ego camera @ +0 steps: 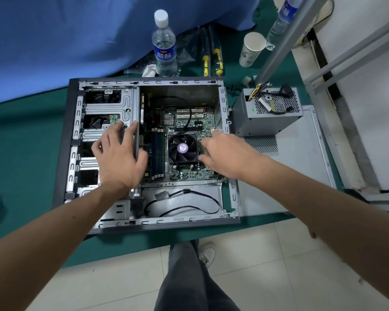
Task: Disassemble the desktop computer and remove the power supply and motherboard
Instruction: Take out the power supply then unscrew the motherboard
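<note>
Closest to us, the person's legs stand at the table edge, both forearms reaching in over the open computer case. The near bay of the case holds only loose black cables, a fair sign that's where the power supply sat. Left hand next: fingers spread and straight, lying over the drive cage wall, steadying rather than clutching anything. Right hand reaches onto the motherboard beside the CPU fan, fingers loosely extended, the tips hidden behind the hand, so whether it pinches a screw or connector I cannot tell; it looks open. The board sits flat inside the case, memory sticks and cooler in place, a black cable draped across it.

Further out, the power supply rests outside on the removed side panel, its wires bundled on top. So half done, I'd say: supply out, motherboard to come. Beyond, a water bottle, yellow-handled screwdrivers and a paper cup.
</note>
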The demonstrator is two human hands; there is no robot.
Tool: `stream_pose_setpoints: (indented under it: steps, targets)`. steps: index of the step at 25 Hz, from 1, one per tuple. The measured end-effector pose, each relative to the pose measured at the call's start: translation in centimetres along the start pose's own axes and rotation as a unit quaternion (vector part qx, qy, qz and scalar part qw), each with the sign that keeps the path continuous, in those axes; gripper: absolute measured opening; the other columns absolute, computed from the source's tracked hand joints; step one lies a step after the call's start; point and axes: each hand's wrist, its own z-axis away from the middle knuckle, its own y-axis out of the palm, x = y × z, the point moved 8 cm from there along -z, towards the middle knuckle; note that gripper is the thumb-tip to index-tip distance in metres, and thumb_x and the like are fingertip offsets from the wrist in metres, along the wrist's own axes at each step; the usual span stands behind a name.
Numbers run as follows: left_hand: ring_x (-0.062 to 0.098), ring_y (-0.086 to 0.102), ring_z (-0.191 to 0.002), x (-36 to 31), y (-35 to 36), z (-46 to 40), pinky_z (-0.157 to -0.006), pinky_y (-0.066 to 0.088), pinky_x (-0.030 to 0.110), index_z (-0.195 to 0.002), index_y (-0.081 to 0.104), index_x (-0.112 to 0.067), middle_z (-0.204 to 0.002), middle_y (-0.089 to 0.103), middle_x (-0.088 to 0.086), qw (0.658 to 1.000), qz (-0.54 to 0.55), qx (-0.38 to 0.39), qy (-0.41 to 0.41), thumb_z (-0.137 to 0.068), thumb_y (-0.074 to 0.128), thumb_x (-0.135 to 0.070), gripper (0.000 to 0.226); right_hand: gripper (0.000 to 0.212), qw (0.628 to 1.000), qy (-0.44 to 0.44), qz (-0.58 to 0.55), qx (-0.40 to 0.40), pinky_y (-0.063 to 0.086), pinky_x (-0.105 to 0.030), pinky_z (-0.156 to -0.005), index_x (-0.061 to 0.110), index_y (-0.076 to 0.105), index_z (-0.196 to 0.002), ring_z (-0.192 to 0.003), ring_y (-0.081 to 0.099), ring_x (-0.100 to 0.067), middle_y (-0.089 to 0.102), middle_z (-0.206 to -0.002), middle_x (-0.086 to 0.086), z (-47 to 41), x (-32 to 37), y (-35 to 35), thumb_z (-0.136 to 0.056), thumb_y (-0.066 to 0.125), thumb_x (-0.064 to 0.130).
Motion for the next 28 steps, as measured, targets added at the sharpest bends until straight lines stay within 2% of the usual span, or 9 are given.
stream_pose_setpoints:
  steps: [2, 8, 13, 17, 19, 22, 24, 26, 28]
  targets:
    - [0.028, 0.028, -0.136, -0.1, 0.0, 0.0, -0.107, 0.022, 0.052, -0.145, 0.034, -0.026, -0.147, 0.032, 0.012, 1.0, 0.002, 0.001, 0.001, -0.086, 0.038, -0.044, 0.062, 0.026, 0.999, 0.036, -0.007, -0.017, 0.049, -0.036, -0.072, 0.009, 0.057, -0.109, -0.084, 0.059, -0.028, 0.044, -0.094, -0.007, -0.2, -0.2, 0.1, -0.102, 0.043, 0.03]
    - [0.028, 0.028, -0.137, -0.2, -0.2, 0.0, -0.107, 0.022, 0.052, -0.145, 0.035, -0.026, -0.147, 0.032, 0.013, 1.0, 0.006, 0.0, 0.002, -0.086, 0.037, -0.044, 0.062, 0.015, 0.997, -0.067, 0.014, 0.034, 0.052, -0.039, -0.071, 0.015, 0.049, -0.104, -0.073, 0.053, -0.019, 0.045, -0.097, -0.004, 1.0, 1.2, 0.4, -0.104, 0.041, 0.028]
    - [0.029, 0.028, -0.136, -0.2, -0.1, 0.0, -0.107, 0.022, 0.052, -0.145, 0.035, -0.025, -0.147, 0.033, 0.013, 1.0, 0.005, -0.003, 0.004, -0.086, 0.037, -0.045, 0.063, 0.036, 0.976, -0.006, 0.219, 0.005, 0.028, -0.03, -0.043, 0.015, 0.044, -0.094, -0.054, 0.04, -0.017, 0.04, -0.073, -0.001, 0.9, 1.3, 0.0, -0.104, 0.031, 0.047]
    - [0.029, 0.028, -0.136, 0.0, 0.1, -0.1, -0.106, 0.022, 0.052, -0.145, 0.034, -0.026, -0.146, 0.033, 0.013, 1.0, 0.004, -0.003, 0.004, -0.086, 0.037, -0.045, 0.063, 0.019, 0.977, -0.093, 0.19, 0.009, 0.043, -0.035, -0.06, 0.012, 0.052, -0.117, -0.076, 0.054, -0.025, 0.051, -0.09, -0.006, 0.7, 3.1, 0.2, -0.104, 0.038, 0.018]
    - [0.028, 0.028, -0.136, 0.0, 0.2, -0.1, -0.106, 0.023, 0.052, -0.145, 0.034, -0.026, -0.146, 0.033, 0.012, 1.0, 0.0, -0.005, 0.005, -0.086, 0.036, -0.046, 0.062, 0.014, 0.974, -0.15, 0.164, 0.037, 0.038, -0.033, -0.07, 0.015, 0.051, -0.113, -0.085, 0.043, -0.02, 0.042, -0.097, -0.002, 1.2, 3.0, 0.2, -0.1, 0.048, 0.013]
    - [0.028, 0.028, -0.136, 0.2, 0.3, -0.1, -0.106, 0.023, 0.052, -0.145, 0.033, -0.027, -0.146, 0.033, 0.012, 1.0, 0.0, -0.005, 0.005, -0.086, 0.036, -0.046, 0.062, 0.031, 0.981, -0.147, 0.095, 0.082, 0.028, -0.029, -0.072, 0.023, 0.051, -0.101, -0.091, 0.029, -0.017, 0.038, -0.1, 0.003, 1.6, 2.3, 0.2, -0.084, 0.056, -0.002]
    - [0.028, 0.028, -0.136, 0.2, 0.4, -0.2, -0.106, 0.023, 0.052, -0.145, 0.033, -0.027, -0.146, 0.033, 0.012, 1.0, 0.002, -0.005, 0.005, -0.086, 0.036, -0.046, 0.062, 0.02, 0.985, -0.096, 0.128, 0.06, 0.035, -0.03, -0.07, 0.02, 0.05, -0.111, -0.091, 0.042, -0.021, 0.042, -0.105, -0.003, 1.3, 1.7, 0.1, -0.093, 0.058, 0.022]
    - [0.028, 0.028, -0.136, 0.2, 0.3, -0.2, -0.105, 0.023, 0.052, -0.144, 0.033, -0.027, -0.146, 0.033, 0.012, 1.0, 0.001, -0.007, 0.005, -0.085, 0.037, -0.046, 0.062, 0.037, 0.977, -0.018, 0.207, 0.038, 0.036, -0.031, -0.054, 0.015, 0.045, -0.116, -0.067, 0.047, -0.019, 0.047, -0.094, -0.006, 1.0, 0.9, 0.0, -0.101, 0.038, 0.048]
    - [0.028, 0.028, -0.136, 0.1, 0.3, -0.1, -0.105, 0.023, 0.052, -0.144, 0.034, -0.027, -0.146, 0.033, 0.012, 1.0, 0.004, -0.007, 0.007, -0.085, 0.037, -0.046, 0.062, 0.026, 0.978, -0.03, 0.203, 0.021, 0.036, -0.033, -0.051, 0.014, 0.042, -0.117, -0.058, 0.041, -0.016, 0.041, -0.078, -0.001, 0.7, 1.6, 0.0, -0.105, 0.035, 0.036]
